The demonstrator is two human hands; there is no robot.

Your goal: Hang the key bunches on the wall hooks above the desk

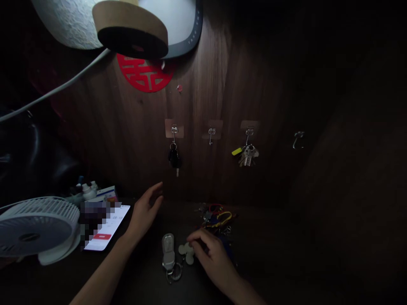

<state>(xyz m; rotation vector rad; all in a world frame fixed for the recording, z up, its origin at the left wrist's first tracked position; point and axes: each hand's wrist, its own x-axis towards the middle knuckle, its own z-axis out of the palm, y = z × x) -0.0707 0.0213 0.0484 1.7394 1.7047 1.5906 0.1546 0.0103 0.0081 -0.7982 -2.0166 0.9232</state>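
Note:
My left hand (pixel 146 214) hovers left of the middle, its fingers apart with nothing in them. Low over the dark tabletop, my right hand (pixel 213 256) has curled fingers, thumb and fingertips at the edge of a pale three-lobed charm (pixel 189 257). Left of it lies a silver key fob (pixel 168 250) with a metal ring. Behind my right hand is a tangle of keys and coloured cords (pixel 219 216), partly hidden. On the wall, a black car key (pixel 174 159) hangs from the left hook, and a key bunch (pixel 248 156) with a yellow tag hangs farther right.
A bare hook (pixel 211 136) sits between the hung keys; another hook (pixel 298 140) is farther right. A white fan (pixel 32 233) and a lit phone (pixel 108 231) stand at left. A lamp (pixel 130 29) with a white cable hangs above, near a red paper ornament (pixel 146 78).

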